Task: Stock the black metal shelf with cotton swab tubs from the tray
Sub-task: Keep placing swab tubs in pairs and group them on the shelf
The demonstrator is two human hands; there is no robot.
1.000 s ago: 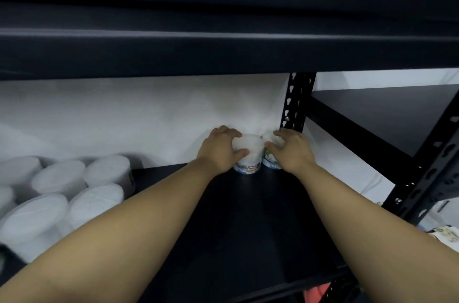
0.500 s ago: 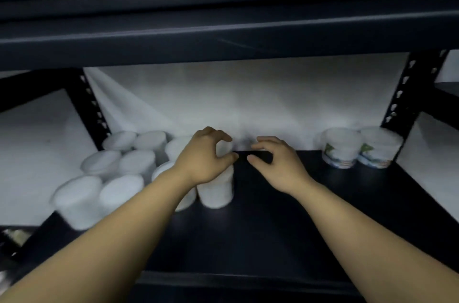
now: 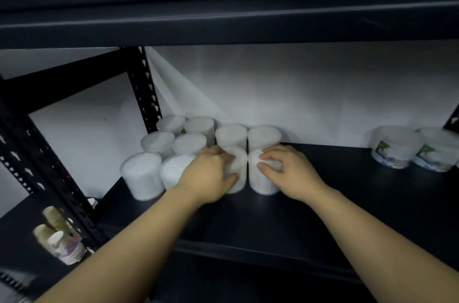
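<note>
Where matte black shelf (image 3: 347, 203) runs, hands (image 3: 248, 173) grip cylindrical tubs (image 3: 248, 176)

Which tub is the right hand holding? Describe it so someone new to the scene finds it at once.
Start at the black metal shelf, at the cluster of plain white cylindrical tubs by its left rear post. The one you want is the white tub at the cluster's front right corner. It alone has the right hand curled over its lid, beside the left hand's tub.

Swab tubs (image 3: 188, 146) clustered shelf (image 3: 347, 203) back-left; two labelled tubs (image 3: 395, 151) far right.
</note>
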